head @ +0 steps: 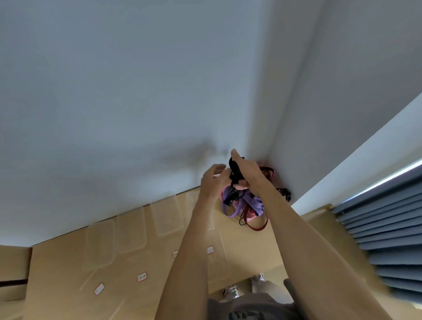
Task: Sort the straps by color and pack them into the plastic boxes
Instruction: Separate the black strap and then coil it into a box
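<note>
Here the right hand [245, 169] grips a bunched black strap [234, 169], lifted above the tangled pile of straps [242, 204] in the far corner of the table [244, 245], while the left hand [212, 181] hovers just beside it, fingers loosely spread and holding nothing. The clear plastic boxes [167, 218] and their lids lie in rows to the left, none visibly holding a strap. The likeliest trouble is snagging: purple and dark red loops lie interlaced below, so a buckle could catch and drag other colours along, or pull straps off the table edge. Small red-edged labels [142, 277] sit on the nearer pieces, but their writing is too small to read.
</note>
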